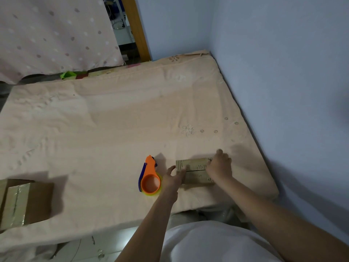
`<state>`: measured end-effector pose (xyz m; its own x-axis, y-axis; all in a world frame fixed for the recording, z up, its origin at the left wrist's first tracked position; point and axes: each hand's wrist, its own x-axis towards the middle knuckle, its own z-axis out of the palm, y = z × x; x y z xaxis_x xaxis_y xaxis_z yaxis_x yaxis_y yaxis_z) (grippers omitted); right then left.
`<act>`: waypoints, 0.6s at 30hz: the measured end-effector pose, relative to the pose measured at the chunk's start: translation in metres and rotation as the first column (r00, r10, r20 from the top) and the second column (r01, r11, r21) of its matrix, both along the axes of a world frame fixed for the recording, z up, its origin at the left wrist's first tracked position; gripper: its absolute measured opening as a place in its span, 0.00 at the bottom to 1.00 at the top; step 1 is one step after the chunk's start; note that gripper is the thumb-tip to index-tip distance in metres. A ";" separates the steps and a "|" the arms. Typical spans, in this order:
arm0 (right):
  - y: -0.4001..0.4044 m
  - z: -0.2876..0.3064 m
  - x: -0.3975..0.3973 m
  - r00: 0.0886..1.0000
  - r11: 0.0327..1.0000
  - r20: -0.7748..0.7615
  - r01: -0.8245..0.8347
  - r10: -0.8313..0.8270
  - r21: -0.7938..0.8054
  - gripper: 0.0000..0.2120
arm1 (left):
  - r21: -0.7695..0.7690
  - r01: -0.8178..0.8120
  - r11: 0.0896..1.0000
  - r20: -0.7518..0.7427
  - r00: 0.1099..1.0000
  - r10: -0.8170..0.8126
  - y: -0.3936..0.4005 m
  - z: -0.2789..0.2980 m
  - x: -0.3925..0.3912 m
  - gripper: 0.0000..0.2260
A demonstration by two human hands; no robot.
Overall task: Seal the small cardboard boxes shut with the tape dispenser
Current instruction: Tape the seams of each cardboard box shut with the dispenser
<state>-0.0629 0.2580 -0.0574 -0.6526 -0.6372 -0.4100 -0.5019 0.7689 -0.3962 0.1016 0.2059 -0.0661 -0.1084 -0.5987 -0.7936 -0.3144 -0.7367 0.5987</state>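
A small cardboard box (pixel 195 170) lies on the bed near its front right edge, with a dark seam running across its top. My left hand (pixel 174 178) rests with straight fingers on the box's left end. My right hand (pixel 220 166) holds the box's right end, fingers curled over the far side. The orange tape dispenser (pixel 150 176) with a yellowish tape roll lies on the bed just left of my left hand, untouched.
The peach bedsheet (pixel 113 129) covers the bed. A larger taped cardboard box (pixel 24 201) sits at the front left edge. A blue wall (pixel 283 72) runs along the right side. A dotted curtain (pixel 56 35) hangs at the back left.
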 end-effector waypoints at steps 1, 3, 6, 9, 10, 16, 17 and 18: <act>-0.005 0.004 -0.002 0.997 0.995 -0.015 -0.082 0.081 -0.053 0.27 | 0.047 0.019 0.999 -0.023 1.000 -0.018 0.001 0.002 0.000 0.30; -0.014 0.010 -0.008 0.967 0.964 0.039 -0.247 0.252 -0.097 0.27 | 0.113 -0.046 0.993 -0.111 0.992 0.058 0.003 0.001 -0.003 0.33; -0.023 0.009 -0.018 0.924 0.938 0.181 -0.345 0.338 0.010 0.15 | 0.021 -0.097 0.995 -0.099 0.990 0.099 0.002 -0.007 -0.007 0.33; -0.019 0.003 -0.025 0.942 0.959 0.187 -0.285 0.280 0.002 0.15 | -0.184 -0.077 0.980 -0.010 0.997 0.077 -0.004 -0.007 -0.012 0.34; -0.016 0.003 -0.026 0.947 0.968 0.206 -0.250 0.245 -0.005 0.15 | -0.224 -0.085 0.971 -0.011 0.996 0.085 -0.007 -0.005 -0.013 0.34; 0.007 -0.011 -0.014 0.921 0.997 0.391 0.025 0.007 -0.076 0.14 | -0.141 0.108 0.984 -0.045 0.992 -0.116 -0.005 -0.007 -0.021 0.21; 0.009 -0.013 -0.010 0.911 0.993 0.412 0.075 -0.028 -0.097 0.15 | -0.150 0.122 0.981 -0.053 0.990 -0.131 -0.002 -0.008 -0.021 0.24; 0.011 -0.015 -0.007 0.901 0.987 0.431 0.117 -0.059 -0.109 0.16 | -0.166 0.129 0.978 -0.053 0.989 -0.139 -0.001 -0.009 -0.021 0.26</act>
